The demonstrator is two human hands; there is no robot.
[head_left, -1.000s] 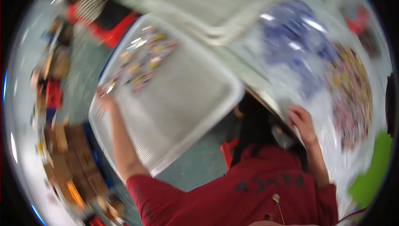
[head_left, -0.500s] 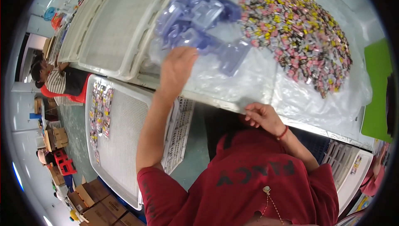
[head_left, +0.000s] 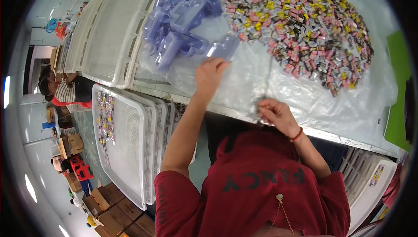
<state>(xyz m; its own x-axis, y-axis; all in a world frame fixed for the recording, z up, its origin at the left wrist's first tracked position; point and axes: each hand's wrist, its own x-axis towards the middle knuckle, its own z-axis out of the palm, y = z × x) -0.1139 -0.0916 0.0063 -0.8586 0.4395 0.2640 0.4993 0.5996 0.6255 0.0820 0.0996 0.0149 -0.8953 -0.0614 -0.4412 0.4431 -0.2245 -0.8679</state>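
On the white table at the far left lies a pile of clear bluish plastic blister shells (head_left: pixel 187 15). One separate blister shell (head_left: pixel 223 48) lies at the pile's near right. My left hand (head_left: pixel 209 76) has its thumb and fingers closed at that shell's near edge. My right hand (head_left: pixel 279 117) is by the table's front edge, thumb and fingertips pressed together; whatever may be between them is too small to make out. Beyond it to the right spreads a large heap of small pink, yellow, black and silver wrapped pieces (head_left: pixel 300 32), on clear plastic sheeting (head_left: pixel 244 76).
Stacked white mesh trays (head_left: pixel 124 132) stand left of me, rows of small packs on the top one. More white trays (head_left: pixel 117 36) lie at the far left. A green panel (head_left: pixel 398 93) borders the right. Cardboard boxes (head_left: pixel 115 211) and a seated person (head_left: pixel 65 89) are further left.
My left hand has moved right, from the blister pile to the separate shell. My right hand stays near the table edge. The whole view has shifted slightly.
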